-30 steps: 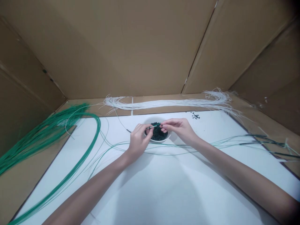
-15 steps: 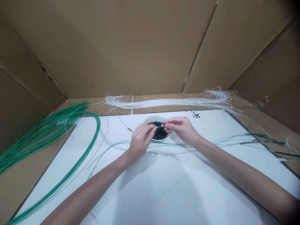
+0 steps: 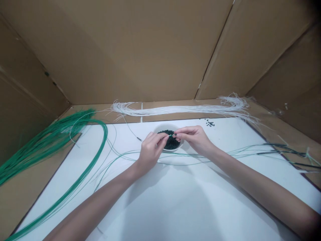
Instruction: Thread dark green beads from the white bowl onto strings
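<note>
A small white bowl full of dark green beads sits on the white sheet at its far middle. My left hand and my right hand meet just above the bowl. Both pinch a thin green cord, whose short tip shows between the fingertips. The cord trails off under my right wrist toward the right. Whether a bead is in my fingers is too small to tell.
A thick bundle of green cords curves along the left side. A bundle of white cords lies along the back. A few loose beads lie behind the bowl. More green strands run off right. Cardboard walls enclose the space.
My left hand has slid a little right, closing the gap to my right hand, so less of the cord shows between the fingertips. The view has shifted slightly.
</note>
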The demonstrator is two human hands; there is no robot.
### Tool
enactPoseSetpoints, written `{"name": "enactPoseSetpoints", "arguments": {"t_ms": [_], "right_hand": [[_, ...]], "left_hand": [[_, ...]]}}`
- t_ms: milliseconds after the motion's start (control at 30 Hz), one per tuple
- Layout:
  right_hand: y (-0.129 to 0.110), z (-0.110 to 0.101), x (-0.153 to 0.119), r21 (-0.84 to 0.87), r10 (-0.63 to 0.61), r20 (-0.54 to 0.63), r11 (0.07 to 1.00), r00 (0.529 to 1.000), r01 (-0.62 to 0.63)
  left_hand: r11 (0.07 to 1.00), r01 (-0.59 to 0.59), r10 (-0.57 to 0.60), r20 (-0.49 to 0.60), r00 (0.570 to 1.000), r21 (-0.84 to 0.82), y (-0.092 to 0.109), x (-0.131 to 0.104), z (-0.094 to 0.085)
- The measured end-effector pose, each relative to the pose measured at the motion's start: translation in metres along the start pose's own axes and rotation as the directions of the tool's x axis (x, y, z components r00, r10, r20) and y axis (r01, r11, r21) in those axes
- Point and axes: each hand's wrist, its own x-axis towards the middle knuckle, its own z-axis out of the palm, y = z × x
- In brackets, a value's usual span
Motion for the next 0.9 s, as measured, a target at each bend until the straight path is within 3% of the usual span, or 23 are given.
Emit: {"name": "enactPoseSetpoints", "arguments": {"t_ms": [433, 900], "right_hand": [[-0.0055, 0.0041, -0.0034, -0.127, -0.024, -0.024, 0.992, 0.999, 0.02], [-0.0061, 0.0055, -0.0044, -0.131, -0.029, 0.021, 0.991, 0.999, 0.032]], "left_hand": [[0.996, -0.069, 0.07, -0.013, 0.997, 0.058, 0.0001, 0.0, 0.0], [0.985, -0.13, 0.131, 0.007, 0.991, 0.116, 0.0011, 0.0012, 0.0]]}}
